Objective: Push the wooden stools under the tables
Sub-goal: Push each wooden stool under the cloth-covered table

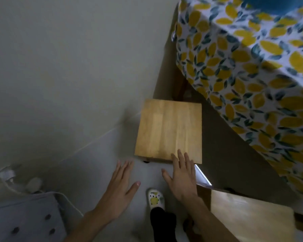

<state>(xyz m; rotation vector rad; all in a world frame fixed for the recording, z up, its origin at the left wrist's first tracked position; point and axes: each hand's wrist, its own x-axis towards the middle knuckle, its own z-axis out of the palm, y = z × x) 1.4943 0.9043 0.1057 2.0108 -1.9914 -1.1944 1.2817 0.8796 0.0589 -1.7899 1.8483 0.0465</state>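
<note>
Wooden stool [169, 131] beside lemon-cloth table [252, 67], pale tiled floor [59, 84], both hands' fingers [181, 158] spread

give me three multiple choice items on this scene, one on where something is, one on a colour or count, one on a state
1. Where is the square stool?
A. beside the table, seat fully in view
B. on top of the table
C. upside down on the floor

2. What is printed on the tablecloth?
A. red stripes
B. yellow lemons with dark leaves
C. blue dots

3. How is the right hand?
A. closed in a fist
B. gripping a stool leg
C. open, fingers over the stool's near edge

Answers: 1 A, the whole seat shows next to the cloth's edge. 2 B, lemons cover the cloth. 3 C, fingers spread flat; the left hand is open too, off the stool.
</note>
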